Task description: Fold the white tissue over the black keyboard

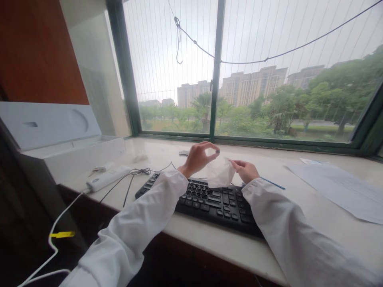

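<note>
Item: white tissue point(220, 172), held above black keyboard point(209, 198).
We're pinching it w/ both hands raised: left hand point(198, 158) gripping top edge, right hand point(245, 170) gripping side, wrists bent.

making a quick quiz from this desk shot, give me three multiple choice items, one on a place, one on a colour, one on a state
1. Where does the black keyboard lie?
A. on the pale counter under the window
B. on top of the white box
C. on the sheets of paper

2. What colour is the tag on the white cable?
A. red
B. yellow
C. blue

3. How is the white wipe held?
A. flat on the keys, untouched
B. pinched between both hands above the keyboard
C. crumpled in one closed fist

Answers:
1 A, the keyboard rests on the counter near its front edge.
2 B, the yellow tag shows at lower left.
3 B, the left hand and right hand each grip an edge of it.
</note>
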`<state>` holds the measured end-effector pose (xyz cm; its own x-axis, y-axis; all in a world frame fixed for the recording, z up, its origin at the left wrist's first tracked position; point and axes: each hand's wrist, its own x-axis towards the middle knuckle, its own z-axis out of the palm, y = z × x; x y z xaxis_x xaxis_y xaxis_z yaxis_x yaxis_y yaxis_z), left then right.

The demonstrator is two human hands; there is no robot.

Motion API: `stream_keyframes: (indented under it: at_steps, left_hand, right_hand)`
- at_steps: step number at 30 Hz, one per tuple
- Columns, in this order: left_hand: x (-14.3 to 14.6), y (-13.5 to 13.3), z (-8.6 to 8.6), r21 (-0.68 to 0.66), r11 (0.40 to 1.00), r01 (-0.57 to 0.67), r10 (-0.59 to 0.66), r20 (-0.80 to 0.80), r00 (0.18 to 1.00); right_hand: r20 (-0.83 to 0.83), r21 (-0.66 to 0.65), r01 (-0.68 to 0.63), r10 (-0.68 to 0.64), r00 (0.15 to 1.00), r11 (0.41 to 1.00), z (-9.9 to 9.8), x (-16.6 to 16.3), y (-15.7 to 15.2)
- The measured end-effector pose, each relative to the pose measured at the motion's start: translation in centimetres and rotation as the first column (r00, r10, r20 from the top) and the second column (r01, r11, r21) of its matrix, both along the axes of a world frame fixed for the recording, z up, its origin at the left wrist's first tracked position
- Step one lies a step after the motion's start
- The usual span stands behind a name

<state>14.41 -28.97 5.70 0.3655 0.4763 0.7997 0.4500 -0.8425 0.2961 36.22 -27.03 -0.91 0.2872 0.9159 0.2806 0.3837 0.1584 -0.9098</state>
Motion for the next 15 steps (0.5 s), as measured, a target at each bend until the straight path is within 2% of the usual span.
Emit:
stream_keyframes:
  at_steps: [3,6,9,11,13,15]
  left_hand:
    - [-4.1,0.4,1.9,-0.124,0.992,0.033,-0.056,-0.189,0.98]
    - [-9.1,0.8,3.3,-0.354,0.935,0.032,-0.205,-0.461,0.863]
    - [-13.4,1.3,3.9,-0.526,0.832,-0.177,-0.214,-0.599,0.771]
    - [-15.3,1.6,3.8,-0.568,0.763,-0.307,-0.222,-0.677,0.702]
    - [-16.3,1.9,3.5,-0.563,0.729,-0.391,-0.227,-0.736,0.638]
    - [-16.9,2.3,3.2,-0.541,0.723,-0.43,-0.215,-0.768,0.603]
  right_hand:
    - [0.067,0.02,0.024,-0.025,0.997,1.0,-0.2,0.0,0.2]
    - [0.127,-0.011,0.033,-0.031,0.991,0.999,0.1,-0.5,-0.1]
    - [0.18,-0.052,0.034,-0.024,0.983,0.998,0.7,-1.1,-0.8]
    - [0.201,-0.07,0.047,-0.032,0.979,0.996,0.9,-1.3,-1.2]
    - [0.211,-0.078,0.057,-0.04,0.977,0.995,1.1,-1.4,-1.4]
    - [0.216,-0.084,0.057,-0.037,0.976,0.995,1.1,-1.4,-1.4]
